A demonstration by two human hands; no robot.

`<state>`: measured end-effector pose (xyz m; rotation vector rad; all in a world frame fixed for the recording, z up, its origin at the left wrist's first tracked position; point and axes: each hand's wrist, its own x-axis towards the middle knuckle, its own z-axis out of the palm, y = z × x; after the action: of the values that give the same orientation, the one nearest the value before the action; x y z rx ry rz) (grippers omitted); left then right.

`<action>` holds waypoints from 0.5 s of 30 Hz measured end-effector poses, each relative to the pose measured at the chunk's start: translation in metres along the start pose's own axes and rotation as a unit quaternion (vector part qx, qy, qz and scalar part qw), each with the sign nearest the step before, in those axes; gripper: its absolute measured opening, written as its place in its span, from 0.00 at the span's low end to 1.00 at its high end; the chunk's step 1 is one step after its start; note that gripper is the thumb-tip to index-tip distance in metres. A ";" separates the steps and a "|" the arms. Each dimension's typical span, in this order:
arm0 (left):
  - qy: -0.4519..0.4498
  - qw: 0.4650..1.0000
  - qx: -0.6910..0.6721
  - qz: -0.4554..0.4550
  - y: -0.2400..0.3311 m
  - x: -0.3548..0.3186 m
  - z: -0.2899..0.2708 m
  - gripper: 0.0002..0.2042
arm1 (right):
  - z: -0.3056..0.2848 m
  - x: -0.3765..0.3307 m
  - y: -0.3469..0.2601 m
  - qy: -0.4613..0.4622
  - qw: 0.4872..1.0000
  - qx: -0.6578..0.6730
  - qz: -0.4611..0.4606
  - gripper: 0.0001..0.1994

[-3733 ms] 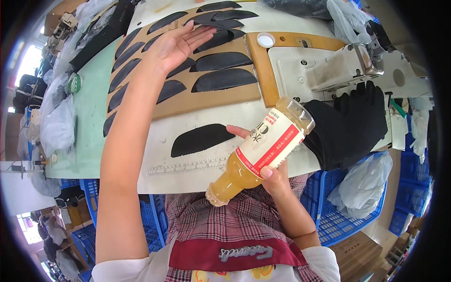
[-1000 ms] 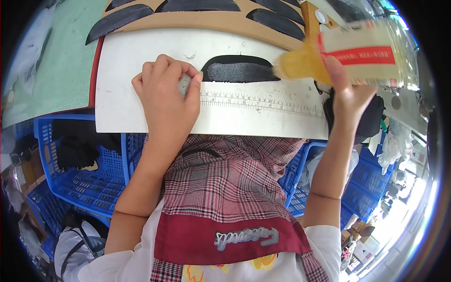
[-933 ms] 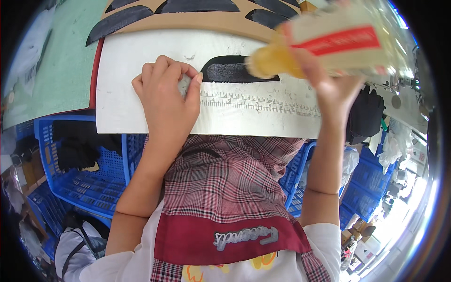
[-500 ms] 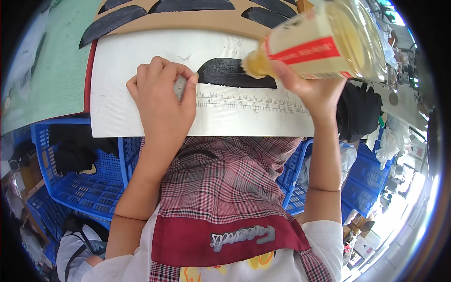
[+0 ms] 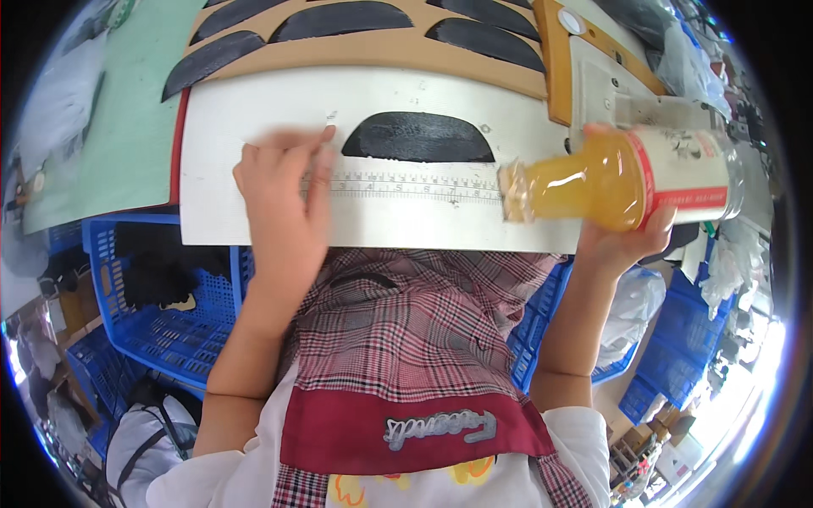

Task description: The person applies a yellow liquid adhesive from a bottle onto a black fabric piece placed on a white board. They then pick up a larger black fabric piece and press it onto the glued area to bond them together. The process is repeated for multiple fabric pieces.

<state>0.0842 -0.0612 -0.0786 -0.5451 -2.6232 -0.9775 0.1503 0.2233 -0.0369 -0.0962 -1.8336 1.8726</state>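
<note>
My right hand (image 5: 627, 233) is closed round the body of a clear bottle (image 5: 627, 179) of yellow liquid, with a red and cream label. The bottle lies tilted on its side, its neck toward the left over the white board (image 5: 406, 222). A black half-moon piece (image 5: 419, 138) lies flat on the board, its surface looking shiny, its straight edge toward me. Just left of it hovers my left hand (image 5: 288, 169), somewhat blurred, fingers bent and apart, holding nothing that shows. A ruler scale (image 5: 406, 184) runs across the board below the piece.
Several black half-moon pieces (image 5: 343, 20) lie on a brown board (image 5: 339, 56) along the far side. Blue baskets (image 5: 161, 339) stand below at both sides. To the left is a green surface (image 5: 127, 152); a wooden strip (image 5: 559, 72) stands at the far right.
My right hand has swung the bottle right and nearer, its mouth leaving the black piece. My left hand has come off the piece's left tip and moved slightly left.
</note>
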 end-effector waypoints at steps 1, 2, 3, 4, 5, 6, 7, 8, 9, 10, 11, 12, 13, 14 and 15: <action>0.006 0.999 0.028 0.019 0.004 -0.002 0.000 0.12 | 0.004 -0.005 0.004 -0.002 1.000 0.013 0.008 0.43; 0.012 0.998 0.055 0.035 0.011 -0.006 0.002 0.13 | 0.007 -0.011 0.007 -0.004 1.000 0.025 0.017 0.43; 0.017 0.995 0.081 0.052 0.016 -0.008 0.004 0.14 | 0.011 -0.016 0.011 -0.007 0.999 0.039 0.026 0.43; 0.021 0.993 0.101 0.056 0.017 -0.011 0.008 0.15 | 0.014 -0.020 0.015 0.000 0.998 0.047 0.036 0.44; 0.031 0.992 0.112 0.056 0.015 -0.012 0.010 0.15 | 0.017 -0.024 0.019 0.010 0.997 0.063 0.047 0.43; 0.040 0.990 0.123 0.057 0.012 -0.012 0.011 0.15 | 0.021 -0.028 0.023 0.021 0.995 0.081 0.058 0.43; 0.049 0.988 0.134 0.058 0.010 -0.012 0.011 0.15 | 0.022 -0.031 0.029 0.020 0.995 0.079 0.056 0.42; 0.053 0.988 0.133 0.058 0.010 -0.013 0.012 0.14 | 0.021 -0.033 0.035 0.019 0.996 0.075 0.054 0.41; 0.057 0.988 0.132 0.059 0.010 -0.013 0.011 0.14 | 0.019 -0.036 0.040 0.019 0.996 0.071 0.052 0.40; 0.060 0.988 0.130 0.059 0.011 -0.013 0.011 0.14 | 0.019 -0.036 0.043 0.019 0.995 0.087 0.046 0.40; 0.063 0.988 0.129 0.056 0.012 -0.013 0.011 0.13 | 0.018 -0.036 0.046 0.018 0.994 0.103 0.041 0.39; 0.067 0.988 0.128 0.053 0.013 -0.013 0.011 0.12 | 0.018 -0.036 0.045 0.014 0.993 0.112 0.044 0.39; 0.070 0.988 0.126 0.050 0.014 -0.013 0.011 0.12 | 0.019 -0.037 0.045 0.010 0.992 0.120 0.048 0.39; 0.071 0.989 0.121 0.049 0.015 -0.013 0.011 0.11 | 0.019 -0.036 0.045 0.005 0.991 0.125 0.048 0.38; 0.073 0.990 0.115 0.047 0.016 -0.012 0.012 0.10 | 0.020 -0.036 0.045 -0.001 0.990 0.130 0.049 0.38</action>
<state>0.1003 -0.0454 -0.0831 -0.5149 -2.5097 -0.6480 0.1595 0.1926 -0.0885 -0.0940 -1.5943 2.1623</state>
